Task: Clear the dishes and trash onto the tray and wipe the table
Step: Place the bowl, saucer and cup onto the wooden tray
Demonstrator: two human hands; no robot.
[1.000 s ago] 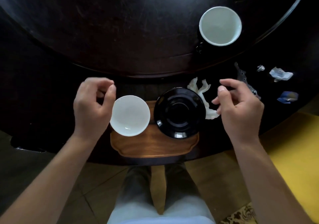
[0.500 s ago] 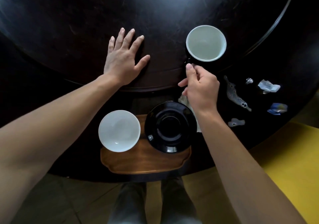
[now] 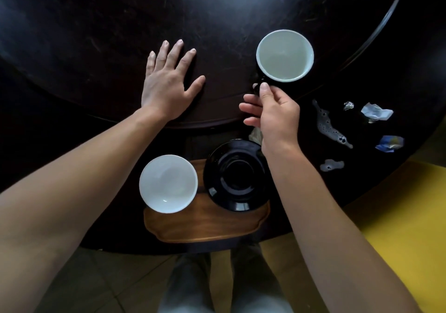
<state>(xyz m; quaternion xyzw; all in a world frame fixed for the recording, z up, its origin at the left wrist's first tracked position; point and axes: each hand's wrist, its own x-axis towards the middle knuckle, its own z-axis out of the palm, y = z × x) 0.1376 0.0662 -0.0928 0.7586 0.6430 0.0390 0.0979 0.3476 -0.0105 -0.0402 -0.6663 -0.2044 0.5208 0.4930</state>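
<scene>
Right hand [image 3: 272, 117] pinched the dark handle of the cup [image 3: 284, 55] at the upper right of the frame, thumb on top and the other fingers loosely spread below it. A second before, that hand had been down beside the black saucer [image 3: 237, 175], over the crumpled white napkin [image 3: 256, 134]; half a second before, it had already reached the cup's handle. The cup looked no nearer the tray [image 3: 205, 226] than half a second earlier, so the lift seemed not to have begun.

Left hand [image 3: 169, 83] lay flat and released, fingers straight and spread on the raised dark disc of the tabletop [image 3: 96, 35], left of the cup. A second earlier it had hovered curled beside the white bowl [image 3: 168, 183]; since half a second ago it had hardly shifted, and it looked to be steadying the disc.

White bowl and black saucer sat on the wooden tray at the lower centre, both overhanging its far edge. The napkin peeked out between the saucer and the right wrist. Still off the tray, at the right of the frame, lay a foil scrap [image 3: 348, 105], a crumpled white wrapper [image 3: 375, 113], a blue wrapper [image 3: 389, 143] and two foamy spills [image 3: 329, 127]. The cup appeared to be the last dish; trash and wiping remained.
</scene>
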